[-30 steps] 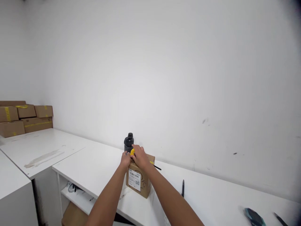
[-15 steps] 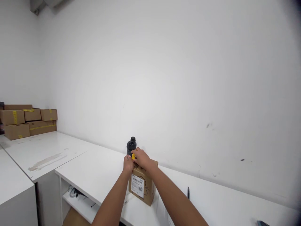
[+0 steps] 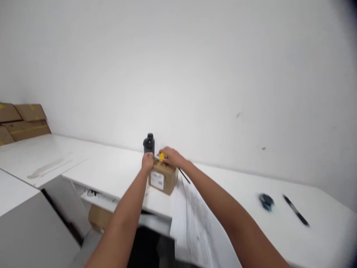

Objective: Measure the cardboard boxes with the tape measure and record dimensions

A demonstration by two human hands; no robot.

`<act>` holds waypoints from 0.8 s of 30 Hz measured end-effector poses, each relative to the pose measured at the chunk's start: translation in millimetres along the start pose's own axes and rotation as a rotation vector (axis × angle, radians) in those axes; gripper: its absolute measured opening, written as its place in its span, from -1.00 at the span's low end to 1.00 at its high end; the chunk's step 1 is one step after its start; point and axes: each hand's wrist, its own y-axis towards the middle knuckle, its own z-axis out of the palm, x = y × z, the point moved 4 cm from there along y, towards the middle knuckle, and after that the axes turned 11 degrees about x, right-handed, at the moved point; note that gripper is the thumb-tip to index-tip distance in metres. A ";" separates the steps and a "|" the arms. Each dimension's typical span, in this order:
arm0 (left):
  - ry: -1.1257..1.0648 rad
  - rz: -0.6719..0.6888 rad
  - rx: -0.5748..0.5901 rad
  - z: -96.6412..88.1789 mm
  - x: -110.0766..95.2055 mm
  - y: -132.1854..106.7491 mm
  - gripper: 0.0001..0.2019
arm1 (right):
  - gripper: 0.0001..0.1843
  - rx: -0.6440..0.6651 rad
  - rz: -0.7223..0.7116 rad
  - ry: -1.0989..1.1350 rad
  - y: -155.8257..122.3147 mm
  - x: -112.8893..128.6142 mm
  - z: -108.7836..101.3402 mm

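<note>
My right grip was closed around a small, smooth yellow tool with a dark patch on its side, just below the centre of the frame. My left grip was curled at the upper left edge of a cardboard box; I cannot tell whether it pinched anything. The box, matt brown and square-cornered, stood on the glossy white worktop, a printed paper label flat on its front. Behind my left grip rose a dark, round-shouldered bottle with a narrower cap. Thin printed sheets curved up toward the bottom of the frame, and at lower right lay a rounded teal-and-black object and a slim dark pen.

My knuckles covered most of the tool, and I could not make out its type. The bottle's base was hidden, the label's print too blurred to read. My right forearm cut across the sheets, and the left border cropped the stacked cartons.
</note>
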 end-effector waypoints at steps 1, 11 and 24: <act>0.017 -0.011 0.015 2.4 1.3 1.2 -0.76 | -0.56 -0.016 0.007 -0.006 -1.3 -1.7 -0.5; -0.103 -0.077 0.162 12.2 14.5 6.5 -0.58 | -0.58 -0.033 0.038 -0.025 0.7 -7.3 5.6; -0.151 -0.260 0.200 18.4 19.5 15.0 -0.66 | -0.58 0.040 0.059 -0.062 -59.7 -28.7 -23.0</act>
